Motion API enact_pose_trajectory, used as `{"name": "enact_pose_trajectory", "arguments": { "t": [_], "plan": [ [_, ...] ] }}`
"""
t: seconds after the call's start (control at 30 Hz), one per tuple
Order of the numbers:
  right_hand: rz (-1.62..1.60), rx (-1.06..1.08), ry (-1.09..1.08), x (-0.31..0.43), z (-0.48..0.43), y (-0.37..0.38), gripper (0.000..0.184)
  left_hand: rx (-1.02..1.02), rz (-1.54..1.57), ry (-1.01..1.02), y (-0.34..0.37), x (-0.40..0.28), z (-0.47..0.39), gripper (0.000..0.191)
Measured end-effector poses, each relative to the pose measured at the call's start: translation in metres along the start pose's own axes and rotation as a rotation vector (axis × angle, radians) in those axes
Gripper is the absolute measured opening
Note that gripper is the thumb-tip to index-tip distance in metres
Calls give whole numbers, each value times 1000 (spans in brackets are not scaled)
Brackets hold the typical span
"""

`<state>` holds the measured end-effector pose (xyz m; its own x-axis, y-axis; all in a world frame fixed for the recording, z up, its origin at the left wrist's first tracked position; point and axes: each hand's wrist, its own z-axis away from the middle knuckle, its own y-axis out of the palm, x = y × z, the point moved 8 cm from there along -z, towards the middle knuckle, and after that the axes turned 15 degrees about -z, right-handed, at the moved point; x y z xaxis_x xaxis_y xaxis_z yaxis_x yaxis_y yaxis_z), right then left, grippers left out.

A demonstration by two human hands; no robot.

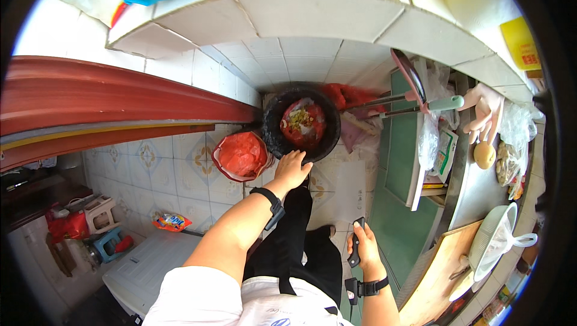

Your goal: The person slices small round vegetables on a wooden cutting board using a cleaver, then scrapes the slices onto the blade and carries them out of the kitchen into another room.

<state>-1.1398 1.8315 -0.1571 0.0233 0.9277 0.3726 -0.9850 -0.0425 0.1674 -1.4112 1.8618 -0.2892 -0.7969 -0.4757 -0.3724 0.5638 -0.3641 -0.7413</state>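
My left hand point(292, 167) reaches to the near rim of a black bucket point(273, 139), its fingers at the edge; whether they grip it is unclear. Inside the bucket, a red plastic bag point(319, 128) bears yellowish scraps. Just left of it stands a bin lined with a red bag point(242, 153). My right hand point(364, 245) is closed around the black handle of a cleaver, whose broad blade point(350, 186) points away from me over the tiled floor.
Right of me, a counter point(480, 190) carries a potato point(484, 155), a wooden cutting board point(439, 272) and a pale green colander point(489, 240). A cabinet with green panels point(401, 231) stands below. Long-handled tools point(446, 103) lean there. A grey plastic box point(148, 265) is at left.
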Motion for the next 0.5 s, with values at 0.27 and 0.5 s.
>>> {"name": "enact_pose_trajectory", "arguments": {
  "t": [0.27, 0.5],
  "plan": [
    [41, -3, 22, -69, -25, -60, 23, 114, -104, -216, 70, 64, -62, 49],
    [88, -80, 42, -114, -85, -100, 23, 175, -536, -35, 148, 111, -138, 39]
  ]
}}
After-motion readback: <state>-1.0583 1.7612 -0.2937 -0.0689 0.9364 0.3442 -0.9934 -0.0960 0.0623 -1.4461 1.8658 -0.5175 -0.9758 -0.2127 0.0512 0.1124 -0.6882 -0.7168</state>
